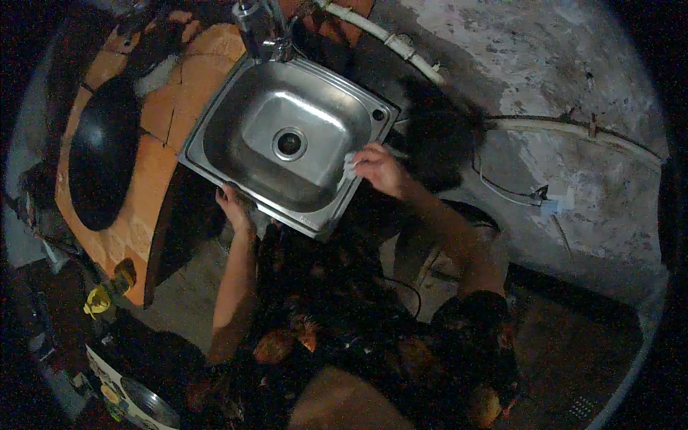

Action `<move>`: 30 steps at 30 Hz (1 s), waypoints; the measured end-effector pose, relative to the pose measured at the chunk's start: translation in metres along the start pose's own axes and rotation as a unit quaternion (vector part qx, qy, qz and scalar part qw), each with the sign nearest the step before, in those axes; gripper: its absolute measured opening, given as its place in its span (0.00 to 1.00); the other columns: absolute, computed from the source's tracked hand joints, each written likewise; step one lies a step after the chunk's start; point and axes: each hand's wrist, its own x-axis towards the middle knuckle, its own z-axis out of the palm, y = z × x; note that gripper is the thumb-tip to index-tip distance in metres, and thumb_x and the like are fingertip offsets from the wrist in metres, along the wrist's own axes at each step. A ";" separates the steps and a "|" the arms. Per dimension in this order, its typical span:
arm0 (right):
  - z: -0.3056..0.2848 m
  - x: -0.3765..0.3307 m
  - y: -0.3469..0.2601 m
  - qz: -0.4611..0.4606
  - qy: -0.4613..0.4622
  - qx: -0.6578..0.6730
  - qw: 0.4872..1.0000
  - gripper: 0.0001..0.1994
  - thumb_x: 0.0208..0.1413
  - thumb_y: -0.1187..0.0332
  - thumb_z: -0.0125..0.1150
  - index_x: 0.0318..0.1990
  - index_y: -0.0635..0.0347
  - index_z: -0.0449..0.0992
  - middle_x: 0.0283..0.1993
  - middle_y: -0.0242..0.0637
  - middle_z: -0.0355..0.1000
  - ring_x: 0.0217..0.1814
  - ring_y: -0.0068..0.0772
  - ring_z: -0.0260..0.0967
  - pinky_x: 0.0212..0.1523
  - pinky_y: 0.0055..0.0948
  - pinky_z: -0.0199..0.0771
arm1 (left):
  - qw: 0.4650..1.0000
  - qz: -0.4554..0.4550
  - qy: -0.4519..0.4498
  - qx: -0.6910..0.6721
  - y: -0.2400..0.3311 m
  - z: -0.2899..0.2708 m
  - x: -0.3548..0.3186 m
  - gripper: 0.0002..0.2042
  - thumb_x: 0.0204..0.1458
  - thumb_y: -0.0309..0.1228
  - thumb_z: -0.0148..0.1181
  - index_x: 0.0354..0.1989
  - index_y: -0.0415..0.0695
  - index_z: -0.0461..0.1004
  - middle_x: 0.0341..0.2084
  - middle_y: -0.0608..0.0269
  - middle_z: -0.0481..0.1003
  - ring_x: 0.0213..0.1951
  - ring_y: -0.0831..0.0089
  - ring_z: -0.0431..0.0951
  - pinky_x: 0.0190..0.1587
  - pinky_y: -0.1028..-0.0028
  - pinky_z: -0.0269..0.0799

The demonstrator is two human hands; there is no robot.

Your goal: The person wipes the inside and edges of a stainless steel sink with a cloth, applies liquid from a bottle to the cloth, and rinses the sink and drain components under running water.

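Note:
A stainless steel sink [236, 136] with a round drain [289, 142] sits in an orange tiled counter. My right hand [380, 170] presses a small white cloth [349, 166] against the sink's right inner wall near the rim. My left hand [233, 204] grips the sink's front rim, fingers curled over the edge. A metal tap [261, 32] rises behind the basin.
A black wok [104, 161] rests on the counter [154, 179] left of the sink. A white pipe [390, 43] runs along the stained wall behind. A yellow-capped bottle [104, 294] stands at lower left, with a metal bowl [147, 405] below it.

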 end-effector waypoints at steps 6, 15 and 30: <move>-0.068 0.016 0.079 0.033 0.111 -0.205 0.972 0.06 0.35 0.75 0.57 0.26 0.60 0.72 0.33 0.40 0.65 0.38 0.42 0.63 0.42 0.33 0.63 | 0.990 -0.013 -0.025 0.136 0.041 0.013 -0.017 0.40 0.46 0.52 0.55 0.61 0.43 0.43 0.54 0.53 0.58 0.54 0.62 0.59 0.54 0.65 0.54; -0.031 0.062 0.041 0.039 0.291 -0.351 0.889 0.07 0.35 0.81 0.54 0.25 0.62 0.74 0.30 0.42 0.67 0.37 0.47 0.64 0.37 0.36 0.66 | 0.989 -0.061 -0.123 0.055 0.035 -0.030 -0.005 0.38 0.47 0.54 0.52 0.59 0.45 0.44 0.54 0.52 0.56 0.53 0.61 0.58 0.54 0.61 0.52; 0.055 0.236 0.059 0.225 0.325 -0.334 0.856 0.09 0.39 0.71 0.54 0.32 0.56 0.74 0.34 0.38 0.71 0.34 0.43 0.67 0.35 0.39 0.68 | 0.960 -0.142 -0.190 0.146 0.050 -0.045 0.019 0.44 0.42 0.53 0.59 0.62 0.49 0.39 0.55 0.54 0.57 0.55 0.58 0.58 0.51 0.58 0.57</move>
